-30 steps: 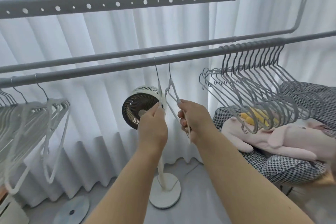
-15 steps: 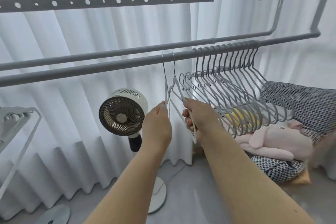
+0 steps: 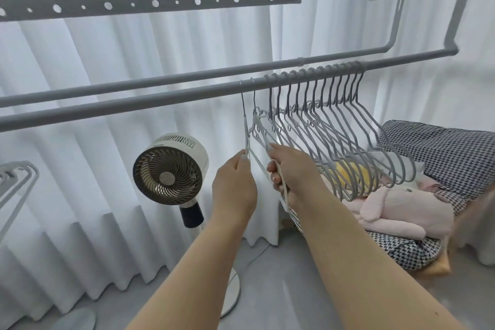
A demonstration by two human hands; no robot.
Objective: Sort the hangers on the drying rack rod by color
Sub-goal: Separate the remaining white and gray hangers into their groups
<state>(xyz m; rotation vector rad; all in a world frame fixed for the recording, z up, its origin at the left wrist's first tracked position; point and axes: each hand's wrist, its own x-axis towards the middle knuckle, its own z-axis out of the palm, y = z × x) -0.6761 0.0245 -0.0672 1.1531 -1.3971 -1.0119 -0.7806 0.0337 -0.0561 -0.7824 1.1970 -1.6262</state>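
2 white hangers (image 3: 250, 136) hung hook-up on the rod (image 3: 160, 104), just left of the grey hangers (image 3: 348, 142). the left hand (image 3: 234, 190) pinched 1, the right hand (image 3: 290, 171) gripped the other, fingers curled round its arm. each hanger's long axis ran down from the rod to the fingers below.

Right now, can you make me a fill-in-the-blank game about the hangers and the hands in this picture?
1. Each hand holds one ____ hanger: the left hand holds the white hanger on the left, the right hand the white hanger beside it.
2. The bunch of grey hangers hangs to the ____ of them on the rod.
3. Standing on the floor by the curtain is a round ____.

Missing words: white; right; fan
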